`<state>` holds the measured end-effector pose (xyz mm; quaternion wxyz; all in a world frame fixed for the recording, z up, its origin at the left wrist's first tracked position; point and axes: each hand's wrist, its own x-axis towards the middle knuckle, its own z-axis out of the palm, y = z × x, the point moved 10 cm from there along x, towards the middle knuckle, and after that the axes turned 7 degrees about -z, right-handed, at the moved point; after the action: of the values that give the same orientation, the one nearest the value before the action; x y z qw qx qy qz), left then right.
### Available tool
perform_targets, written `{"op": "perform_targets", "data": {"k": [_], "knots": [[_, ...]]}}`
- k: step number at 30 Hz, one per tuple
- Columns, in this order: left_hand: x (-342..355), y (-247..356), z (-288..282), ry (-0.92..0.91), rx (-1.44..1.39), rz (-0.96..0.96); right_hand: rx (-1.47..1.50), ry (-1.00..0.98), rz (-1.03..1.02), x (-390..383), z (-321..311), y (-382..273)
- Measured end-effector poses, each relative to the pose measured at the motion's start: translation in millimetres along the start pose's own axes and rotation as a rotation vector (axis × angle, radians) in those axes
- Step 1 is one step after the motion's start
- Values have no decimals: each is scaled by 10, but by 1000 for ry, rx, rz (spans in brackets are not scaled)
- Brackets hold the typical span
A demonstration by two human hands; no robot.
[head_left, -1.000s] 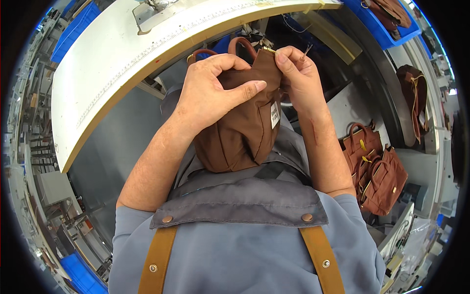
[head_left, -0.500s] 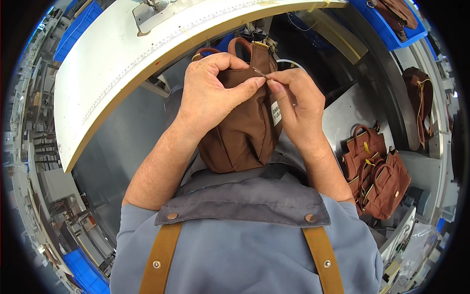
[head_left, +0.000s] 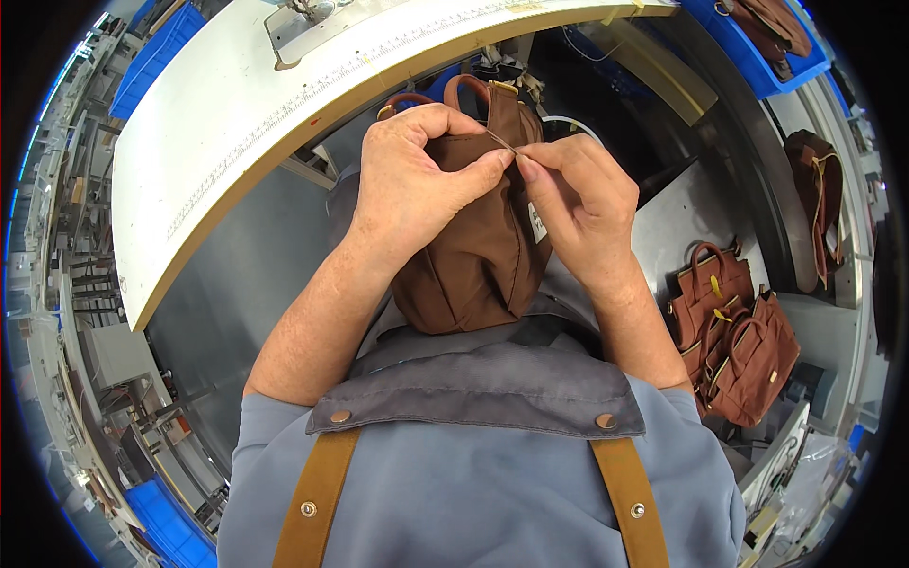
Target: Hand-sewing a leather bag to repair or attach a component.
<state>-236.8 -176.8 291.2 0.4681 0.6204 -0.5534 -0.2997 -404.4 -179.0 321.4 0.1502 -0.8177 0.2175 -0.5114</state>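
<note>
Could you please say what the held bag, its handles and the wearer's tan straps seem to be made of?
Bag: probably nylon or similar cloth, fairly matte, judging by its soft folds.
Handles: likely leather or imitation, smooth, since they hold a firm arch.
Straps: perhaps leather or webbing, matte, with neat edges; hard to tell.

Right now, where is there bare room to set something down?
The white tabletop, between the blue bin, metal plate and ruler markings. Crowded: directly before you, with the brown bag, and lower right, with reddish-brown bags heaped.

Bag (head_left: 473, 265) left of handbag pile (head_left: 756, 371)
</note>
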Motion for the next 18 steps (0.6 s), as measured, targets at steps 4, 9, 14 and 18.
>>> {"op": "perform_targets", "data": {"k": [4,9,14,18], "knots": [[-2,25,-6,3,0,16,13,11,-6,-1,3,9],[2,-39,-8,4,-43,-16,19,-17,14,-1,27,20],[2,10,0,-3,-44,-1,32,11,-4,-4,35,40],[-10,17,-7,-7,-4,-5,12,8,6,4,47,36]]}}
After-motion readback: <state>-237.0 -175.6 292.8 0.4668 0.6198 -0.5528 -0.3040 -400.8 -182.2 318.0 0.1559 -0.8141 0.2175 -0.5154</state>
